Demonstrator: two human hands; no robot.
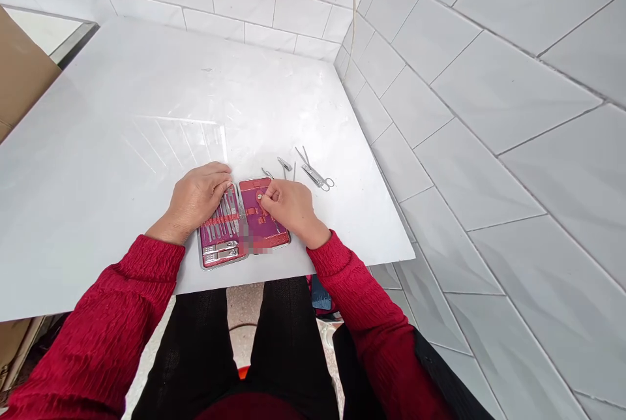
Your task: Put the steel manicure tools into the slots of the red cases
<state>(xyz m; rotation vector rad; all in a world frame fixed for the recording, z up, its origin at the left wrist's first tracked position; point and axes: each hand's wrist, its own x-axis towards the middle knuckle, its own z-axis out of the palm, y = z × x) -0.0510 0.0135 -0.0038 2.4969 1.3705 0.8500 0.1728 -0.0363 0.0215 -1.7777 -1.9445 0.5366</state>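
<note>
Left hand grips the open case, right hand pinches its snap flap, scissors lie far right

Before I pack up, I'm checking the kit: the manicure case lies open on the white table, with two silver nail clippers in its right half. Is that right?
One slip: the head view shows the two silver nail clippers in the left half of the manicure case. It does lie open on the white table.
</note>
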